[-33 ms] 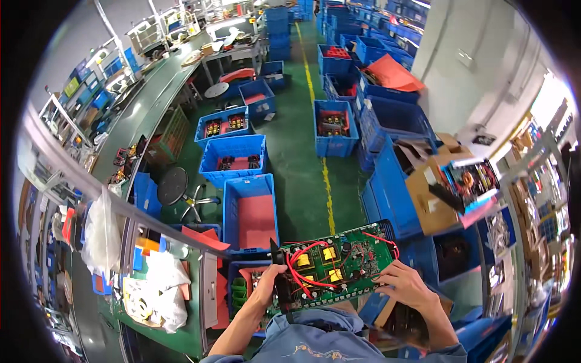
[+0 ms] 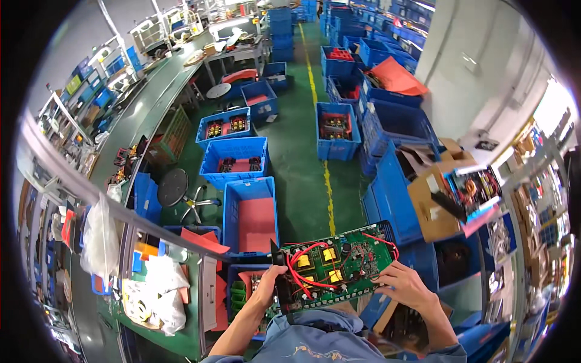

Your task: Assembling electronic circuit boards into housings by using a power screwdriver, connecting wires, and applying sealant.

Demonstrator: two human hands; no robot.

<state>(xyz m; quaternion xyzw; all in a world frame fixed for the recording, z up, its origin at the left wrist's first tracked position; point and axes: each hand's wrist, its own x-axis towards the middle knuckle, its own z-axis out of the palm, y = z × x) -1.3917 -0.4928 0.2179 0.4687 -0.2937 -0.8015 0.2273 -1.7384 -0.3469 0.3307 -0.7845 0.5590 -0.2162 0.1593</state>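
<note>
In front of my waist I hold a long green circuit board in a black metal tray [image 2: 357,266], tilted with its right end higher. Yellow-wrapped transformers and thick red wires stand out on its left half; a red wire loops at the right end. My left hand [image 2: 270,284] is closed on the black end plate, thumb on top. With fingers bent, my right hand [image 2: 407,285] grips the near right edge of the board assembly; its thumb is hidden.
A blue crate [image 2: 250,218] lined with pink sheet stands ahead-left, with crates of boards beyond. Another board unit [image 2: 472,187] rests on a cardboard box [image 2: 431,206] at right. A round stool [image 2: 173,186] stands by the long workbench [image 2: 136,106]. A metal frame post [image 2: 78,175] crosses the left side.
The surroundings have shifted very slightly in view. Both hands keep the same hold on the circuit board assembly.
</note>
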